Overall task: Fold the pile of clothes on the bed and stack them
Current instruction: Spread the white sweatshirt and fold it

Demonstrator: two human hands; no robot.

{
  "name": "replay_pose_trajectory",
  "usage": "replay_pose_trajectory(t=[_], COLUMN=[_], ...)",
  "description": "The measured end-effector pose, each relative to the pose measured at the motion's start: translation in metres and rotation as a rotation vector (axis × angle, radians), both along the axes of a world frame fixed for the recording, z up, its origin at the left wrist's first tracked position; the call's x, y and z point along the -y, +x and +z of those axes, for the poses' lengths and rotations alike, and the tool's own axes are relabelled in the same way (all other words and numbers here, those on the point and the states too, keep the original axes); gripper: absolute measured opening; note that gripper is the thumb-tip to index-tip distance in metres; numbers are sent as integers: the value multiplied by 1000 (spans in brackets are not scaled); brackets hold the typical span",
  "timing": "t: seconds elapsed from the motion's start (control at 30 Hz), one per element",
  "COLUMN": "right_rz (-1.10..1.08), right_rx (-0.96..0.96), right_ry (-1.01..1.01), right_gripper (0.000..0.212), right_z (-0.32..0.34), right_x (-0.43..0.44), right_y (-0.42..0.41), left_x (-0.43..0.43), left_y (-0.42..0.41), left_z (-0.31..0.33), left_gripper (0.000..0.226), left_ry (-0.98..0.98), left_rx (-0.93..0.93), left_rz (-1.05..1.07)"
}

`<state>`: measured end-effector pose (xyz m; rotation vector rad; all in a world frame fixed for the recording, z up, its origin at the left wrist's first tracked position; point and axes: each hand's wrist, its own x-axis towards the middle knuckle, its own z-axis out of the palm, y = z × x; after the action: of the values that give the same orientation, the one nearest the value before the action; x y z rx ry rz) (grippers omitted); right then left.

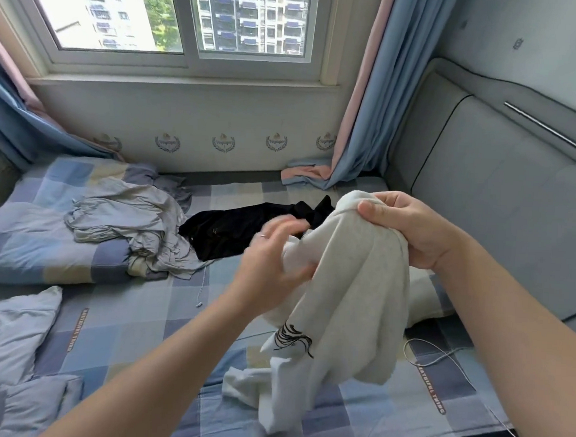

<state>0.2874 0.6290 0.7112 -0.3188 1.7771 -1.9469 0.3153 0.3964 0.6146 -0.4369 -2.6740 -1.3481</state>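
**Folding barely begun, no stack in sight**

The right hand (408, 230) grips a bunched cream-white garment (349, 303) with a black print, hanging above the bed (126, 327) toward 4 o'clock. The left hand (272, 250), blurred, lies with fingers spread against it. A black garment (233, 229) at 12 o'clock and a grey garment (131, 224) at 10 o'clock lie crumpled, unfolded.

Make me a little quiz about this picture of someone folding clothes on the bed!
1. True or false: the right hand grips the white garment.
2. What colour is the garment lying beside the grey garment? A red; B black; C green.
3. Fill the gap: a ring shows on the ____ hand.

Key: 1 true; 2 B, the black garment; 3 left, the left hand.
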Motion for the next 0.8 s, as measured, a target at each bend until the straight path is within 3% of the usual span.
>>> replay_pose_trajectory(t=[0.07,0.17,0.3,0.37,0.47,0.6,0.7,0.8], right_rz=[6,-121,-435,-572,-541,-110,-28,-108], right_rx=[-20,-74,-350,-470,-530,-200,-104,-185], right_ry=[11,110,611,765,610,505,462,444], right_gripper=[26,28,10,3,8,50,30,8], right_z=[2,5,-14,-22,-31,-71,-112,-114], right_x=[-3,-16,-29,-21,10,69,97,93], right_y=[-1,-5,-17,-13,19,73,75,59], left_x=[-5,-1,10,11,9,3,6,29], left_y=[-2,-6,-15,-18,-19,-17,-20,-36], left_z=[5,7,30,42,56,70,80,83], left_gripper=[40,38,38,35,31,35,30,20], left_ry=[-13,90,138,279,612,836,900,906], left_rx=[50,88,70,136,291,406,427,328], left_rz=[-75,-26,69,92,190,184,191,405])
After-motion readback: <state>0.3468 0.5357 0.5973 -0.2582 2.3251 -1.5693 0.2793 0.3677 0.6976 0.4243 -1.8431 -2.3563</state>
